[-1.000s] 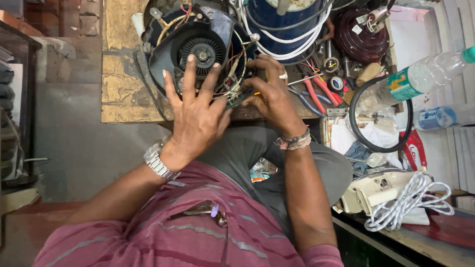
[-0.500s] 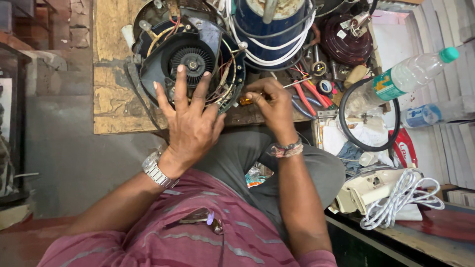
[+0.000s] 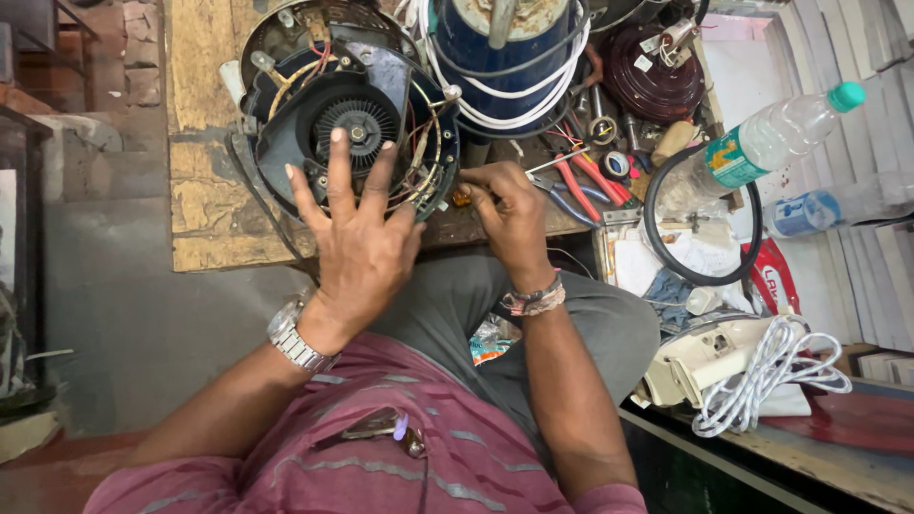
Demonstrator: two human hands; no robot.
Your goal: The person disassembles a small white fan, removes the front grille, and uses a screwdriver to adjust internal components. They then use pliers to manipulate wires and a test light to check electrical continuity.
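A round appliance base (image 3: 286,143) with a black fan (image 3: 360,122) and loose coloured wires lies on a worn wooden board (image 3: 205,190). My left hand (image 3: 362,247), with a metal watch on its wrist, rests on the base's near edge, its fingers spread up towards the fan. My right hand (image 3: 511,217) is just right of the base, closed around a small amber-handled screwdriver (image 3: 461,196). The tool's tip points at the wires on the rim.
A blue drum wrapped in white cord (image 3: 505,57) stands behind the hands. Red-handled pliers (image 3: 583,186), tape rolls and a maroon round part (image 3: 657,67) lie to the right. Further right are a black rubber ring (image 3: 655,238), a plastic bottle (image 3: 766,143) and a white iron with its cord (image 3: 714,357).
My left hand has slid back from the wires to the base's near edge. The right hand has lifted off the wires and now holds the amber-handled tool at the rim.
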